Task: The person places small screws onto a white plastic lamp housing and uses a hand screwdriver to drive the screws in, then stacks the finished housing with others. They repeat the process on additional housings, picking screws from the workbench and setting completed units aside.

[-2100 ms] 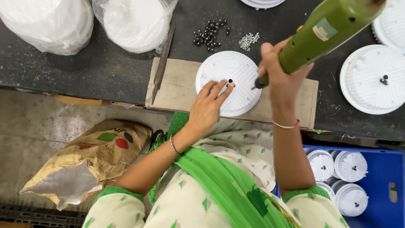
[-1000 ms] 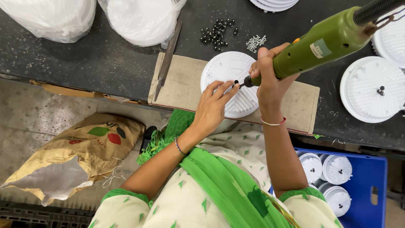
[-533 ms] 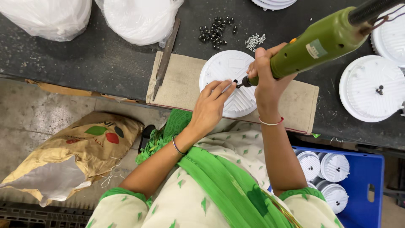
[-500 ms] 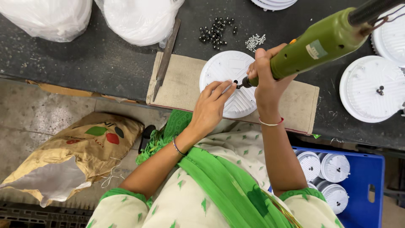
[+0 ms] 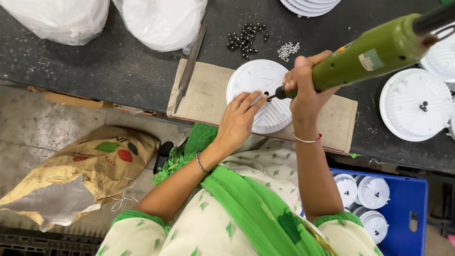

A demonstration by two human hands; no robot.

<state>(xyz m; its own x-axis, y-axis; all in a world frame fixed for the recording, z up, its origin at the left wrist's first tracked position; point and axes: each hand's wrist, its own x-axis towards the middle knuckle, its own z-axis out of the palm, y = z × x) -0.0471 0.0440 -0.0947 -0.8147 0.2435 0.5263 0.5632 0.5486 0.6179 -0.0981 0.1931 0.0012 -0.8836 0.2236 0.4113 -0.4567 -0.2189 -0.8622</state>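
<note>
A screw is being driven into the white round housing on the brown mat. The green electric screwdriver is clenched in the right hand; the left hand, fingers extended, steadies the housing. Straight, steady pressure seems called for.

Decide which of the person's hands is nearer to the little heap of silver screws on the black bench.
Right. The right hand, gripping the green electric screwdriver, sits just below the silver screws. The left hand rests on the white round housing, farther down and left.

Matt white plastic disc on rough fibreboard (cardboard, perhaps); glossy green screwdriver.
</note>
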